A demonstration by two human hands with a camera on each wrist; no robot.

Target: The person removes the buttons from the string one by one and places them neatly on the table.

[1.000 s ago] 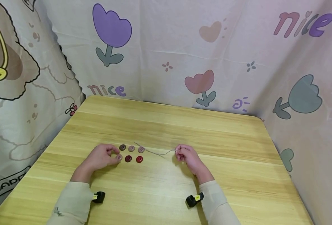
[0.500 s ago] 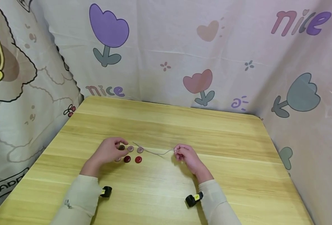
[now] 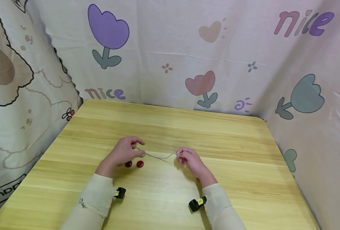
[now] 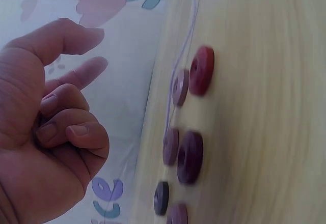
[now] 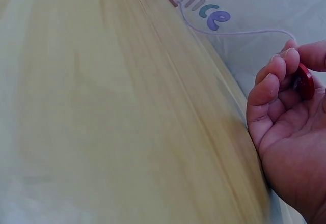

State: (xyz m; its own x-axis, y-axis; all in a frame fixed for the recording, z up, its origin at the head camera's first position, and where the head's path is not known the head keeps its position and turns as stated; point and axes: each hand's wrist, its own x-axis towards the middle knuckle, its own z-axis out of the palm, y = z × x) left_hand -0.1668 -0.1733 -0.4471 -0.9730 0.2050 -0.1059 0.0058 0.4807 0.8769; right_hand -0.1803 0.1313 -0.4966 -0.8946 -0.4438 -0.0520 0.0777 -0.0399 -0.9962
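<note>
My right hand pinches the end of a thin grey cord. In the right wrist view a red button sits inside that hand; whether the cord passes through it is hidden. Over the row of buttons is my left hand, thumb and forefinger apart, nothing between them. The left wrist view shows a red button, a maroon button, a dark button and dusty-pink buttons on the table below it. The cord's far end lies by the pink ones. From the head, my left hand covers several buttons.
The wooden table stretches out around both hands. A printed curtain hangs along its back and sides. Each sleeve cuff carries a small black wrist camera.
My left hand has moved right and slightly away from me across the buttons, from the pink one at the near left to the cord's far end. The right hand keeps its pinch in place.
</note>
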